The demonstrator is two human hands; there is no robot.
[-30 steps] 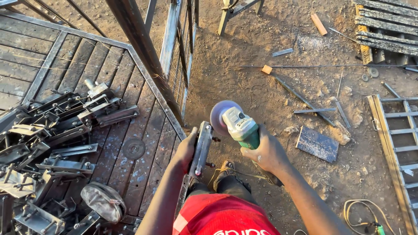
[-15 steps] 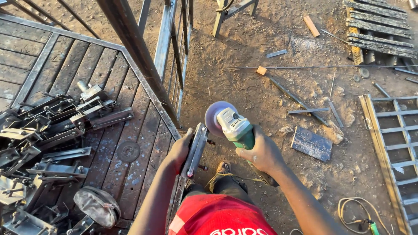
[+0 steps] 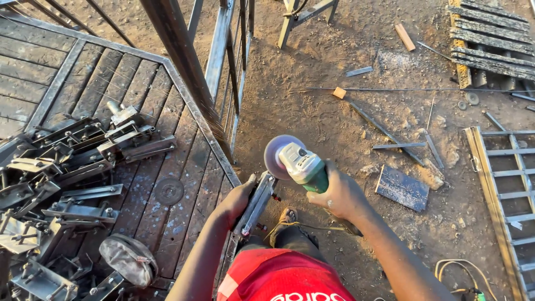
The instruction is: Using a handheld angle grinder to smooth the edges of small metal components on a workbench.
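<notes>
We see the right hand (image 3: 341,195), fingers wrapped around one green-and-white angle grinder (image 3: 301,165), its round grey disc (image 3: 277,154) just left of them. The left hand (image 3: 238,202) grips one flat metal bracket (image 3: 255,204) at the platform's steel edge. Further left, a jumbled pile of similar brackets (image 3: 67,167) covers the planked platform (image 3: 139,89); bare dirt ground (image 3: 334,100) opens to the right.

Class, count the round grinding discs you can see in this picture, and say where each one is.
2. One disc spins on the angle grinder in the right hand; a loose disc lies flat on the plank platform. Others may hide among the metal brackets.
</notes>
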